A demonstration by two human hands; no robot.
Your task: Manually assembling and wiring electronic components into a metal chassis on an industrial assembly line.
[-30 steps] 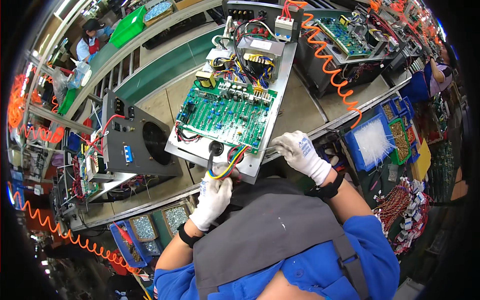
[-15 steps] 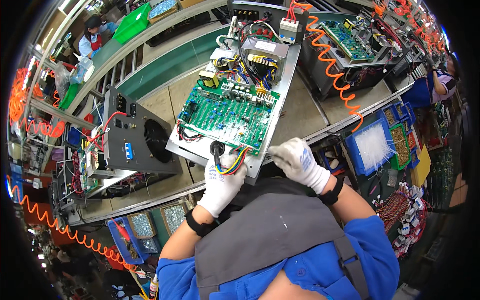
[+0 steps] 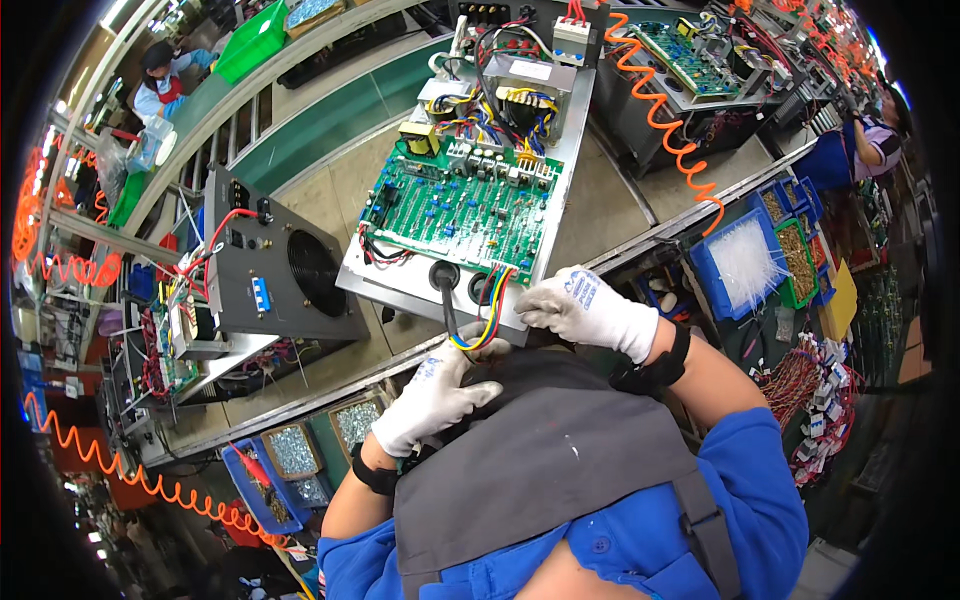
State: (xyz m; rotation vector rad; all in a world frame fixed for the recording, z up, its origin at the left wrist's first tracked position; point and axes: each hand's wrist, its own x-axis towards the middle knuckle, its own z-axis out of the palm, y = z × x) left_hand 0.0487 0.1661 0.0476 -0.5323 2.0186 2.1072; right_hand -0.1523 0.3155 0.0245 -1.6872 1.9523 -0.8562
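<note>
A metal panel (image 3: 408,287) lies tilted on the conveyor in front of me. It carries a green circuit board (image 3: 470,215), with a transformer (image 3: 525,112) and wiring behind it. A black cable (image 3: 448,305) and a bundle of coloured wires (image 3: 494,310) loop from the grommets over the near edge. My left hand (image 3: 435,390), in a white glove, is below that loop, thumb spread from the fingers; its fingertips reach under the wires and are partly hidden. My right hand (image 3: 580,308), also gloved, has curled fingers closed at the panel's near right corner.
A black fan housing (image 3: 270,270) stands on the left, and another open unit (image 3: 690,100) at the back right. Orange coiled hoses (image 3: 665,120) hang nearby. Blue parts trays (image 3: 735,265), wire harnesses (image 3: 815,410) and screw boxes (image 3: 292,450) line the near side. Other people work farther off.
My left hand has drawn back down and left from the wires, its thumb spreading out. My right hand has moved slightly left onto the panel's corner. The black cable hangs lower, more exposed.
</note>
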